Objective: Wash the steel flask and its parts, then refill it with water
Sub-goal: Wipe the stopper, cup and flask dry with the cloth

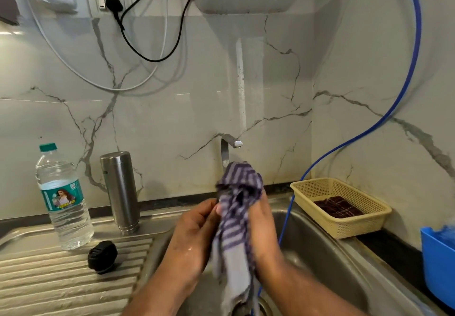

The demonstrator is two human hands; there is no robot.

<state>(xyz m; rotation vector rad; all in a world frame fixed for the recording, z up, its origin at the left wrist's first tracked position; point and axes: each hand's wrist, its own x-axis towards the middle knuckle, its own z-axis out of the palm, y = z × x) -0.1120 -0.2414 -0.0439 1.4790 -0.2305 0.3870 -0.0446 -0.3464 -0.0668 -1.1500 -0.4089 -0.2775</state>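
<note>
Holding entry, head view: your left hand (pixel 194 232) and right hand (pixel 263 227) sit close together just below the tap (pixel 227 148), both gripping a striped cloth (pixel 236 217) that hangs toward the drain. Something dark shows in its folds; you cannot tell what.

- Steel flask (pixel 120 192): left of the tap, upright, threaded end down on the drainboard (pixel 49 278). Rigid and smooth, probably slick if wet and light while empty; take it round the mid-body with a full wrap.
- Black cap (pixel 102 256): left of the tap, in front of the flask. Small, ridged and likely easy to grip.
- Plastic water bottle (pixel 64 200): farther left of the tap.
- Steel sink (pixel 320 254): under the tap, with a ribbed drainboard beside it.
- Yellow basket (pixel 344 227), blue tub (pixel 435 266) and blue hose (pixel 394 109): right of the tap.
- Veined marble wall, cables: behind and above the tap.
</note>
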